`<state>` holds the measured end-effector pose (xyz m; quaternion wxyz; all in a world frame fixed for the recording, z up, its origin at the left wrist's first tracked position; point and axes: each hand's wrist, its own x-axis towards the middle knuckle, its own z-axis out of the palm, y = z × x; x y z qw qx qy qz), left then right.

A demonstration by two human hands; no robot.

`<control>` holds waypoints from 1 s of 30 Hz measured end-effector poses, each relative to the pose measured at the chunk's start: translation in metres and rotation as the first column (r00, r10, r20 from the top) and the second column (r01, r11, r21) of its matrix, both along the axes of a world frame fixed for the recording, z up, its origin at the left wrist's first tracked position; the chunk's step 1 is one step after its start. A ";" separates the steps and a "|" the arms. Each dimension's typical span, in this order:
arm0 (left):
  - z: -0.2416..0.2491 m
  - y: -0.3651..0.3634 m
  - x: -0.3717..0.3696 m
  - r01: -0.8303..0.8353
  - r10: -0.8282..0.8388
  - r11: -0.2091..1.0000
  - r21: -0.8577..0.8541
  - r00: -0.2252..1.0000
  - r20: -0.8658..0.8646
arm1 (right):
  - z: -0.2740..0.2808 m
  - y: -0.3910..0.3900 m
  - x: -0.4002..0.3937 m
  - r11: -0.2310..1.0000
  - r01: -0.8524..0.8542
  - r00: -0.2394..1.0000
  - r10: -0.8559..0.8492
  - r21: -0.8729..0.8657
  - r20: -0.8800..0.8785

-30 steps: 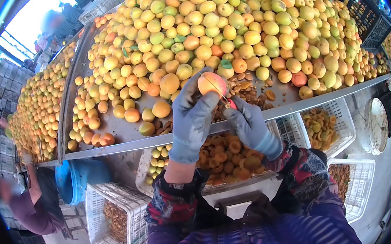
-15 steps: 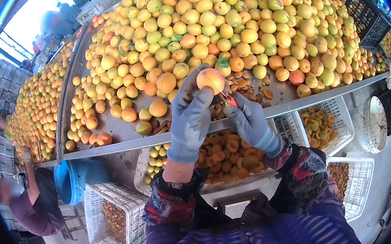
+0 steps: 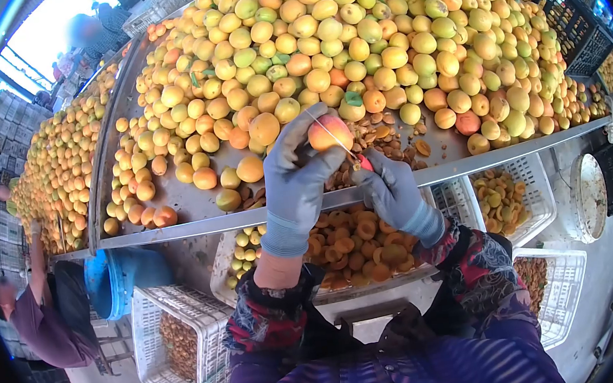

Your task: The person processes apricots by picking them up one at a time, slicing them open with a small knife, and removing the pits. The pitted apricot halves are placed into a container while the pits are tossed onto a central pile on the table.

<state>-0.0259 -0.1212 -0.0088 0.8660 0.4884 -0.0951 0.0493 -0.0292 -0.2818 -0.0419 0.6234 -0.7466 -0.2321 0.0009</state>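
Observation:
My left hand (image 3: 297,181), in a grey glove, is closed round an orange apricot (image 3: 325,136) with a red blush, above the table's front edge. In my right hand (image 3: 393,189), also gloved, is a small knife (image 3: 366,162) with a red handle. Its thin blade lies slantwise across the face of the apricot, pointing up toward my left fingers. Behind both hands, loose pits (image 3: 380,131) are scattered on the metal table (image 3: 250,218). Below them, halved apricots (image 3: 362,249) fill a container under the table edge.
A large heap of whole apricots (image 3: 335,33) covers the table. White crates (image 3: 182,351) with pits stand on the floor, beside a blue bucket (image 3: 119,280) on the left and a white bucket (image 3: 589,194) on the right. Another person (image 3: 49,319) sits at the far left.
My left hand has turned the apricot so a redder side shows. The knife blade now lies across more of its face. The person at the left has shifted slightly.

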 end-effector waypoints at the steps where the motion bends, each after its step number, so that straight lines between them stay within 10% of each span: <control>1: -0.001 -0.001 0.000 -0.147 0.113 0.950 0.275 0.984 0.137 | -0.001 0.001 0.000 0.999 -0.004 0.999 0.006 0.038 -0.048; 5: 0.006 -0.006 -0.003 -0.105 0.104 0.993 0.047 0.994 0.029 | -0.005 0.002 0.000 0.983 -0.037 0.997 0.048 0.181 -0.056; 7: 0.000 -0.002 -0.001 0.094 -0.151 0.934 -0.344 0.979 -0.140 | -0.003 0.001 0.000 0.989 -0.035 0.997 0.045 0.146 -0.065; 11: 0.003 -0.003 -0.003 0.109 -0.191 0.924 -0.366 0.961 -0.198 | -0.008 -0.006 0.003 0.998 -0.039 0.999 0.040 0.051 -0.029; 13: 0.003 -0.004 -0.003 -0.117 0.113 0.974 0.193 0.993 0.032 | -0.012 -0.003 0.004 0.998 -0.028 0.999 0.030 0.063 -0.036; 16: 0.000 -0.004 -0.001 -0.216 0.194 0.941 0.261 0.975 0.107 | -0.010 -0.001 0.003 0.995 -0.033 0.997 0.039 0.090 -0.072; 26: 0.001 -0.009 -0.003 -0.216 0.214 0.965 0.149 0.976 0.030 | -0.005 -0.005 0.004 0.980 -0.112 0.987 0.129 0.166 -0.097; 29: 0.004 -0.010 -0.003 -0.103 0.094 0.984 -0.145 0.993 -0.069 | 0.013 -0.008 -0.007 0.966 -0.073 0.975 0.122 0.250 -0.188; 30: 0.003 -0.008 -0.002 -0.076 0.076 0.991 -0.113 0.997 -0.011 | 0.014 -0.010 -0.004 0.886 -0.176 0.982 0.187 0.430 0.016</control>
